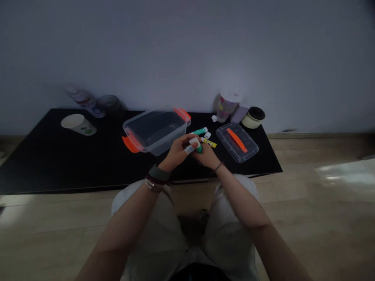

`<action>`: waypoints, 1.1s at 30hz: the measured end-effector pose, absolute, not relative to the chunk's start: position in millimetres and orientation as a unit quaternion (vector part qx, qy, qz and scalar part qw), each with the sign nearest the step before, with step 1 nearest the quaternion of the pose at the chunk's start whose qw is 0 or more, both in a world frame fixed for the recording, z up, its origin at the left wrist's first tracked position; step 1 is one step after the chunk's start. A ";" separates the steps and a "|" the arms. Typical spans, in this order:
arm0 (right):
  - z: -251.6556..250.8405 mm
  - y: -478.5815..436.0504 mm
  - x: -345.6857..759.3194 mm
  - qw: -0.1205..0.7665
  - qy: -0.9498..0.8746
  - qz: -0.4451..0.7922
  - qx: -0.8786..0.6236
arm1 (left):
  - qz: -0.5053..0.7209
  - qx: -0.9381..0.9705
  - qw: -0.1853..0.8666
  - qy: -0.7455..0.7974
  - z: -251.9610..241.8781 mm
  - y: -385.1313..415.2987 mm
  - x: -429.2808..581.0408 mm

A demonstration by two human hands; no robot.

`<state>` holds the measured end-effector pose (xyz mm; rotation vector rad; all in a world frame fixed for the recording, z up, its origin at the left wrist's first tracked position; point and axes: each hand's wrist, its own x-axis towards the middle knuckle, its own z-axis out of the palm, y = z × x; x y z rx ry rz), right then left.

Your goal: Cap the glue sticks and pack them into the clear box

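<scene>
Your left hand point(177, 151) has fingers clamped on a tube point(199, 149) at centre, your right hand point(207, 156) state indeterminable; box point(160, 149) open, lid point(247, 142) off.

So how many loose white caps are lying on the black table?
2 in view: the nearer cap lies beside the teal tube, the farther cap by the patterned cup. The left hand and right hand may hide others.

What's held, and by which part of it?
A white-and-green item, its white part in the left hand; the right hand is at its green end, grip unclear.
</scene>
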<state>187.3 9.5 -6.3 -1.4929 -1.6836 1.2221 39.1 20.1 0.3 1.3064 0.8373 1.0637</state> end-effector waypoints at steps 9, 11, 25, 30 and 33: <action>1.9 -1.7 191.3 0.234 -0.469 0.817 -0.239 | 0.421 0.534 0.683 0.264 3.7 19.7 31.2; -3.4 1.2 186.9 0.287 -0.481 0.767 -0.313 | 0.438 0.515 0.677 0.290 1.0 20.4 32.4; -7.3 1.8 187.0 0.290 -0.530 0.707 -0.367 | 0.439 0.522 0.649 0.337 6.2 15.4 32.4; -0.4 -4.1 186.9 0.228 -0.471 0.829 -0.199 | 0.414 0.517 0.700 0.267 5.9 14.7 30.2; -7.9 -0.2 180.5 0.306 -0.464 0.776 -0.298 | 0.439 0.504 0.684 0.292 4.3 15.1 34.4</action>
